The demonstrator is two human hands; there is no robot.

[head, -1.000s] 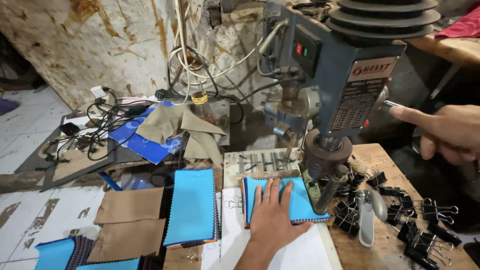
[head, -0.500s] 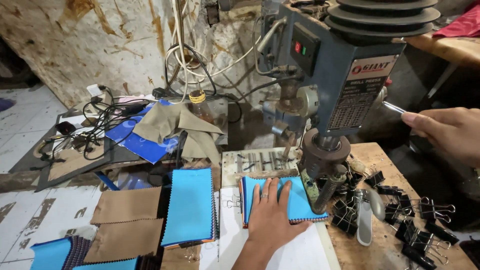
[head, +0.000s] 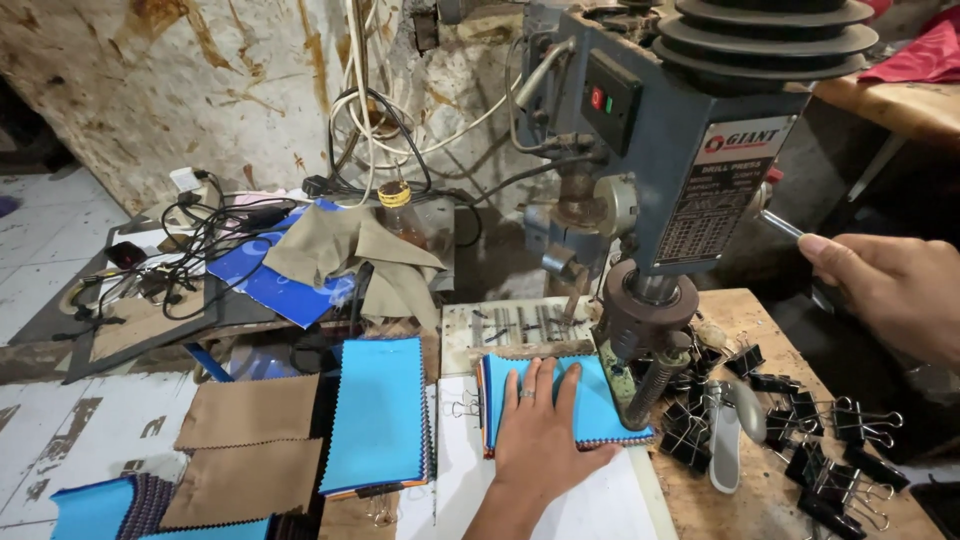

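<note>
Head view: looks down on a cluttered workbench under a drill press.
Surface: worn wooden bench top, bare at 3 o'clock, with a white sheet of paper at 6 o'clock.
Room: stained, peeling wall from 10 to 12 o'clock; pale tiled floor at 9 o'clock; tangled black and white cables at 10 o'clock.
Machine: grey-blue drill press head at 1 o'clock, its chuck down over the stack's right edge.
Stack: blue fabric swatch stack with zigzag edges lies flat just right of centre, long axis running 9 to 3 o'clock, its right end under the chuck.
Left hand: left hand lies flat, fingers spread, pressing the stack, fingertips toward 12 o'clock.
Right hand: right hand at 3 o'clock, fingers curled by the silver feed lever; whether it grips it cannot be told.
Nearby: second blue swatch stack at 7 o'clock, long axis 12 to 6; brown fabric pieces at 8 o'clock; black binder clips at 4 o'clock.
</note>
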